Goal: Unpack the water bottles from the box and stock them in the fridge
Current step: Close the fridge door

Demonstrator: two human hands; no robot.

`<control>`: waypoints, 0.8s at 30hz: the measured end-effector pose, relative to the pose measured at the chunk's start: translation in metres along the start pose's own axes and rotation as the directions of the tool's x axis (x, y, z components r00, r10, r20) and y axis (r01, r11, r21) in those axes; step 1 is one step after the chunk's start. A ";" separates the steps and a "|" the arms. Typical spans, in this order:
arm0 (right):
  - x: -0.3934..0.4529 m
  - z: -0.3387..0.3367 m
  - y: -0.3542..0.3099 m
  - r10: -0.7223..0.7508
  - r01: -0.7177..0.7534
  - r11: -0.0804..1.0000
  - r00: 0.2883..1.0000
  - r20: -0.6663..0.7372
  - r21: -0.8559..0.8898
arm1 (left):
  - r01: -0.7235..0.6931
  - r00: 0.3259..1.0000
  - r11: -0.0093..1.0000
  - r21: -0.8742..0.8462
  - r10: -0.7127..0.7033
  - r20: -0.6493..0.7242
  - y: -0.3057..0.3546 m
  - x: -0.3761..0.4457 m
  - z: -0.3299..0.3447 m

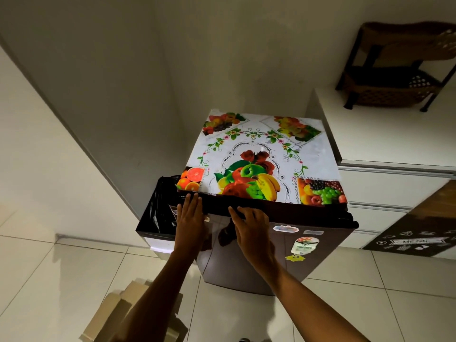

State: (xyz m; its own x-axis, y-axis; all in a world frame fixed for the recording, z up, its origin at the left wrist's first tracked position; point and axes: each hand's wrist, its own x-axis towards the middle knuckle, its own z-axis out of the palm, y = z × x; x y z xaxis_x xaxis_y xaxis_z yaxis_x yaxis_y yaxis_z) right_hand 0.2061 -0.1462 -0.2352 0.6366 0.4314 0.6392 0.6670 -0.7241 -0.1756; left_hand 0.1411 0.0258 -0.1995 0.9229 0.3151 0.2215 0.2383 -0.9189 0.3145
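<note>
A small dark fridge (320,257) stands on the tiled floor, its top covered by a fruit-patterned cloth (261,154). Its door looks shut, with stickers on the front. My left hand (191,217) rests flat against the door's top left corner, fingers stretched out. My right hand (251,225) lies beside it on the door's top edge, fingers spread and curled slightly over the rim. Neither hand holds anything. A cardboard box (128,314) with open flaps sits on the floor at the lower left, partly hidden by my left forearm. No water bottles are visible.
A bin lined with a black bag (158,213) stands against the fridge's left side. A white cabinet (385,149) with drawers is on the right, carrying a dark wicker rack (394,70). Walls close in behind and to the left.
</note>
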 end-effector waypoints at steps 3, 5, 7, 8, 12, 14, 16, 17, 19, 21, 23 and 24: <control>0.000 0.000 -0.001 0.007 -0.007 1.000 1.000 -0.005 -0.003 | -0.011 1.000 1.000 -0.012 0.011 -0.005 -0.001 0.001 0.001; -0.002 0.001 -0.001 0.003 -0.003 1.000 1.000 0.003 0.004 | -0.015 1.000 1.000 -0.004 0.015 0.014 -0.001 0.002 0.001; -0.002 0.001 0.000 0.000 0.000 1.000 1.000 0.023 0.012 | -0.006 0.999 1.000 0.009 0.006 0.040 -0.001 0.003 0.001; -0.002 0.000 0.000 0.000 0.000 1.000 0.999 0.034 0.014 | -0.003 0.999 1.000 0.019 0.002 0.051 -0.001 0.004 0.000; 0.000 -0.009 -0.003 0.018 -0.023 0.998 0.995 0.095 0.054 | 0.001 0.988 0.998 0.060 -0.010 0.157 -0.002 0.007 -0.009; -0.001 -0.018 -0.003 0.012 -0.026 0.993 0.992 0.127 0.113 | -0.039 0.978 0.992 0.117 0.014 0.208 -0.001 0.003 -0.013; -0.004 -0.028 -0.005 -0.003 -0.020 0.992 0.983 0.186 0.124 | -0.066 0.980 0.989 0.131 0.040 0.195 0.002 -0.009 -0.019; -0.006 -0.032 -0.006 -0.007 -0.017 0.995 0.971 0.237 0.099 | -0.075 0.984 0.989 0.125 0.053 0.171 0.004 -0.017 -0.022; -0.015 -0.042 -0.012 0.026 -0.027 1.000 0.940 0.341 -0.001 | -0.131 0.986 0.984 0.116 0.117 0.122 0.005 -0.040 -0.024; -0.031 -0.052 -0.020 0.121 -0.094 0.992 0.915 0.385 -0.089 | -0.163 0.983 0.976 0.141 0.148 0.112 0.004 -0.064 -0.027; -0.050 -0.063 -0.030 0.212 -0.168 0.975 0.896 0.392 -0.144 | -0.145 0.985 0.978 0.152 0.127 0.120 0.001 -0.086 -0.029; -0.060 -0.067 -0.035 0.243 -0.190 0.967 0.888 0.390 -0.171 | -0.134 0.985 0.978 0.157 0.114 0.130 0.000 -0.097 -0.030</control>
State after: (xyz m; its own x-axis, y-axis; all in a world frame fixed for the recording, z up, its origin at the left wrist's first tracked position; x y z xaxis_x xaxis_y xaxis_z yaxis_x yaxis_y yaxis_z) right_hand 0.1186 -0.1827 -0.2169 0.8787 0.4167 0.2330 0.4578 -0.8739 -0.1636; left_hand 0.0426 0.0027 -0.1930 0.9755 0.1749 0.1334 0.1573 -0.9786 0.1327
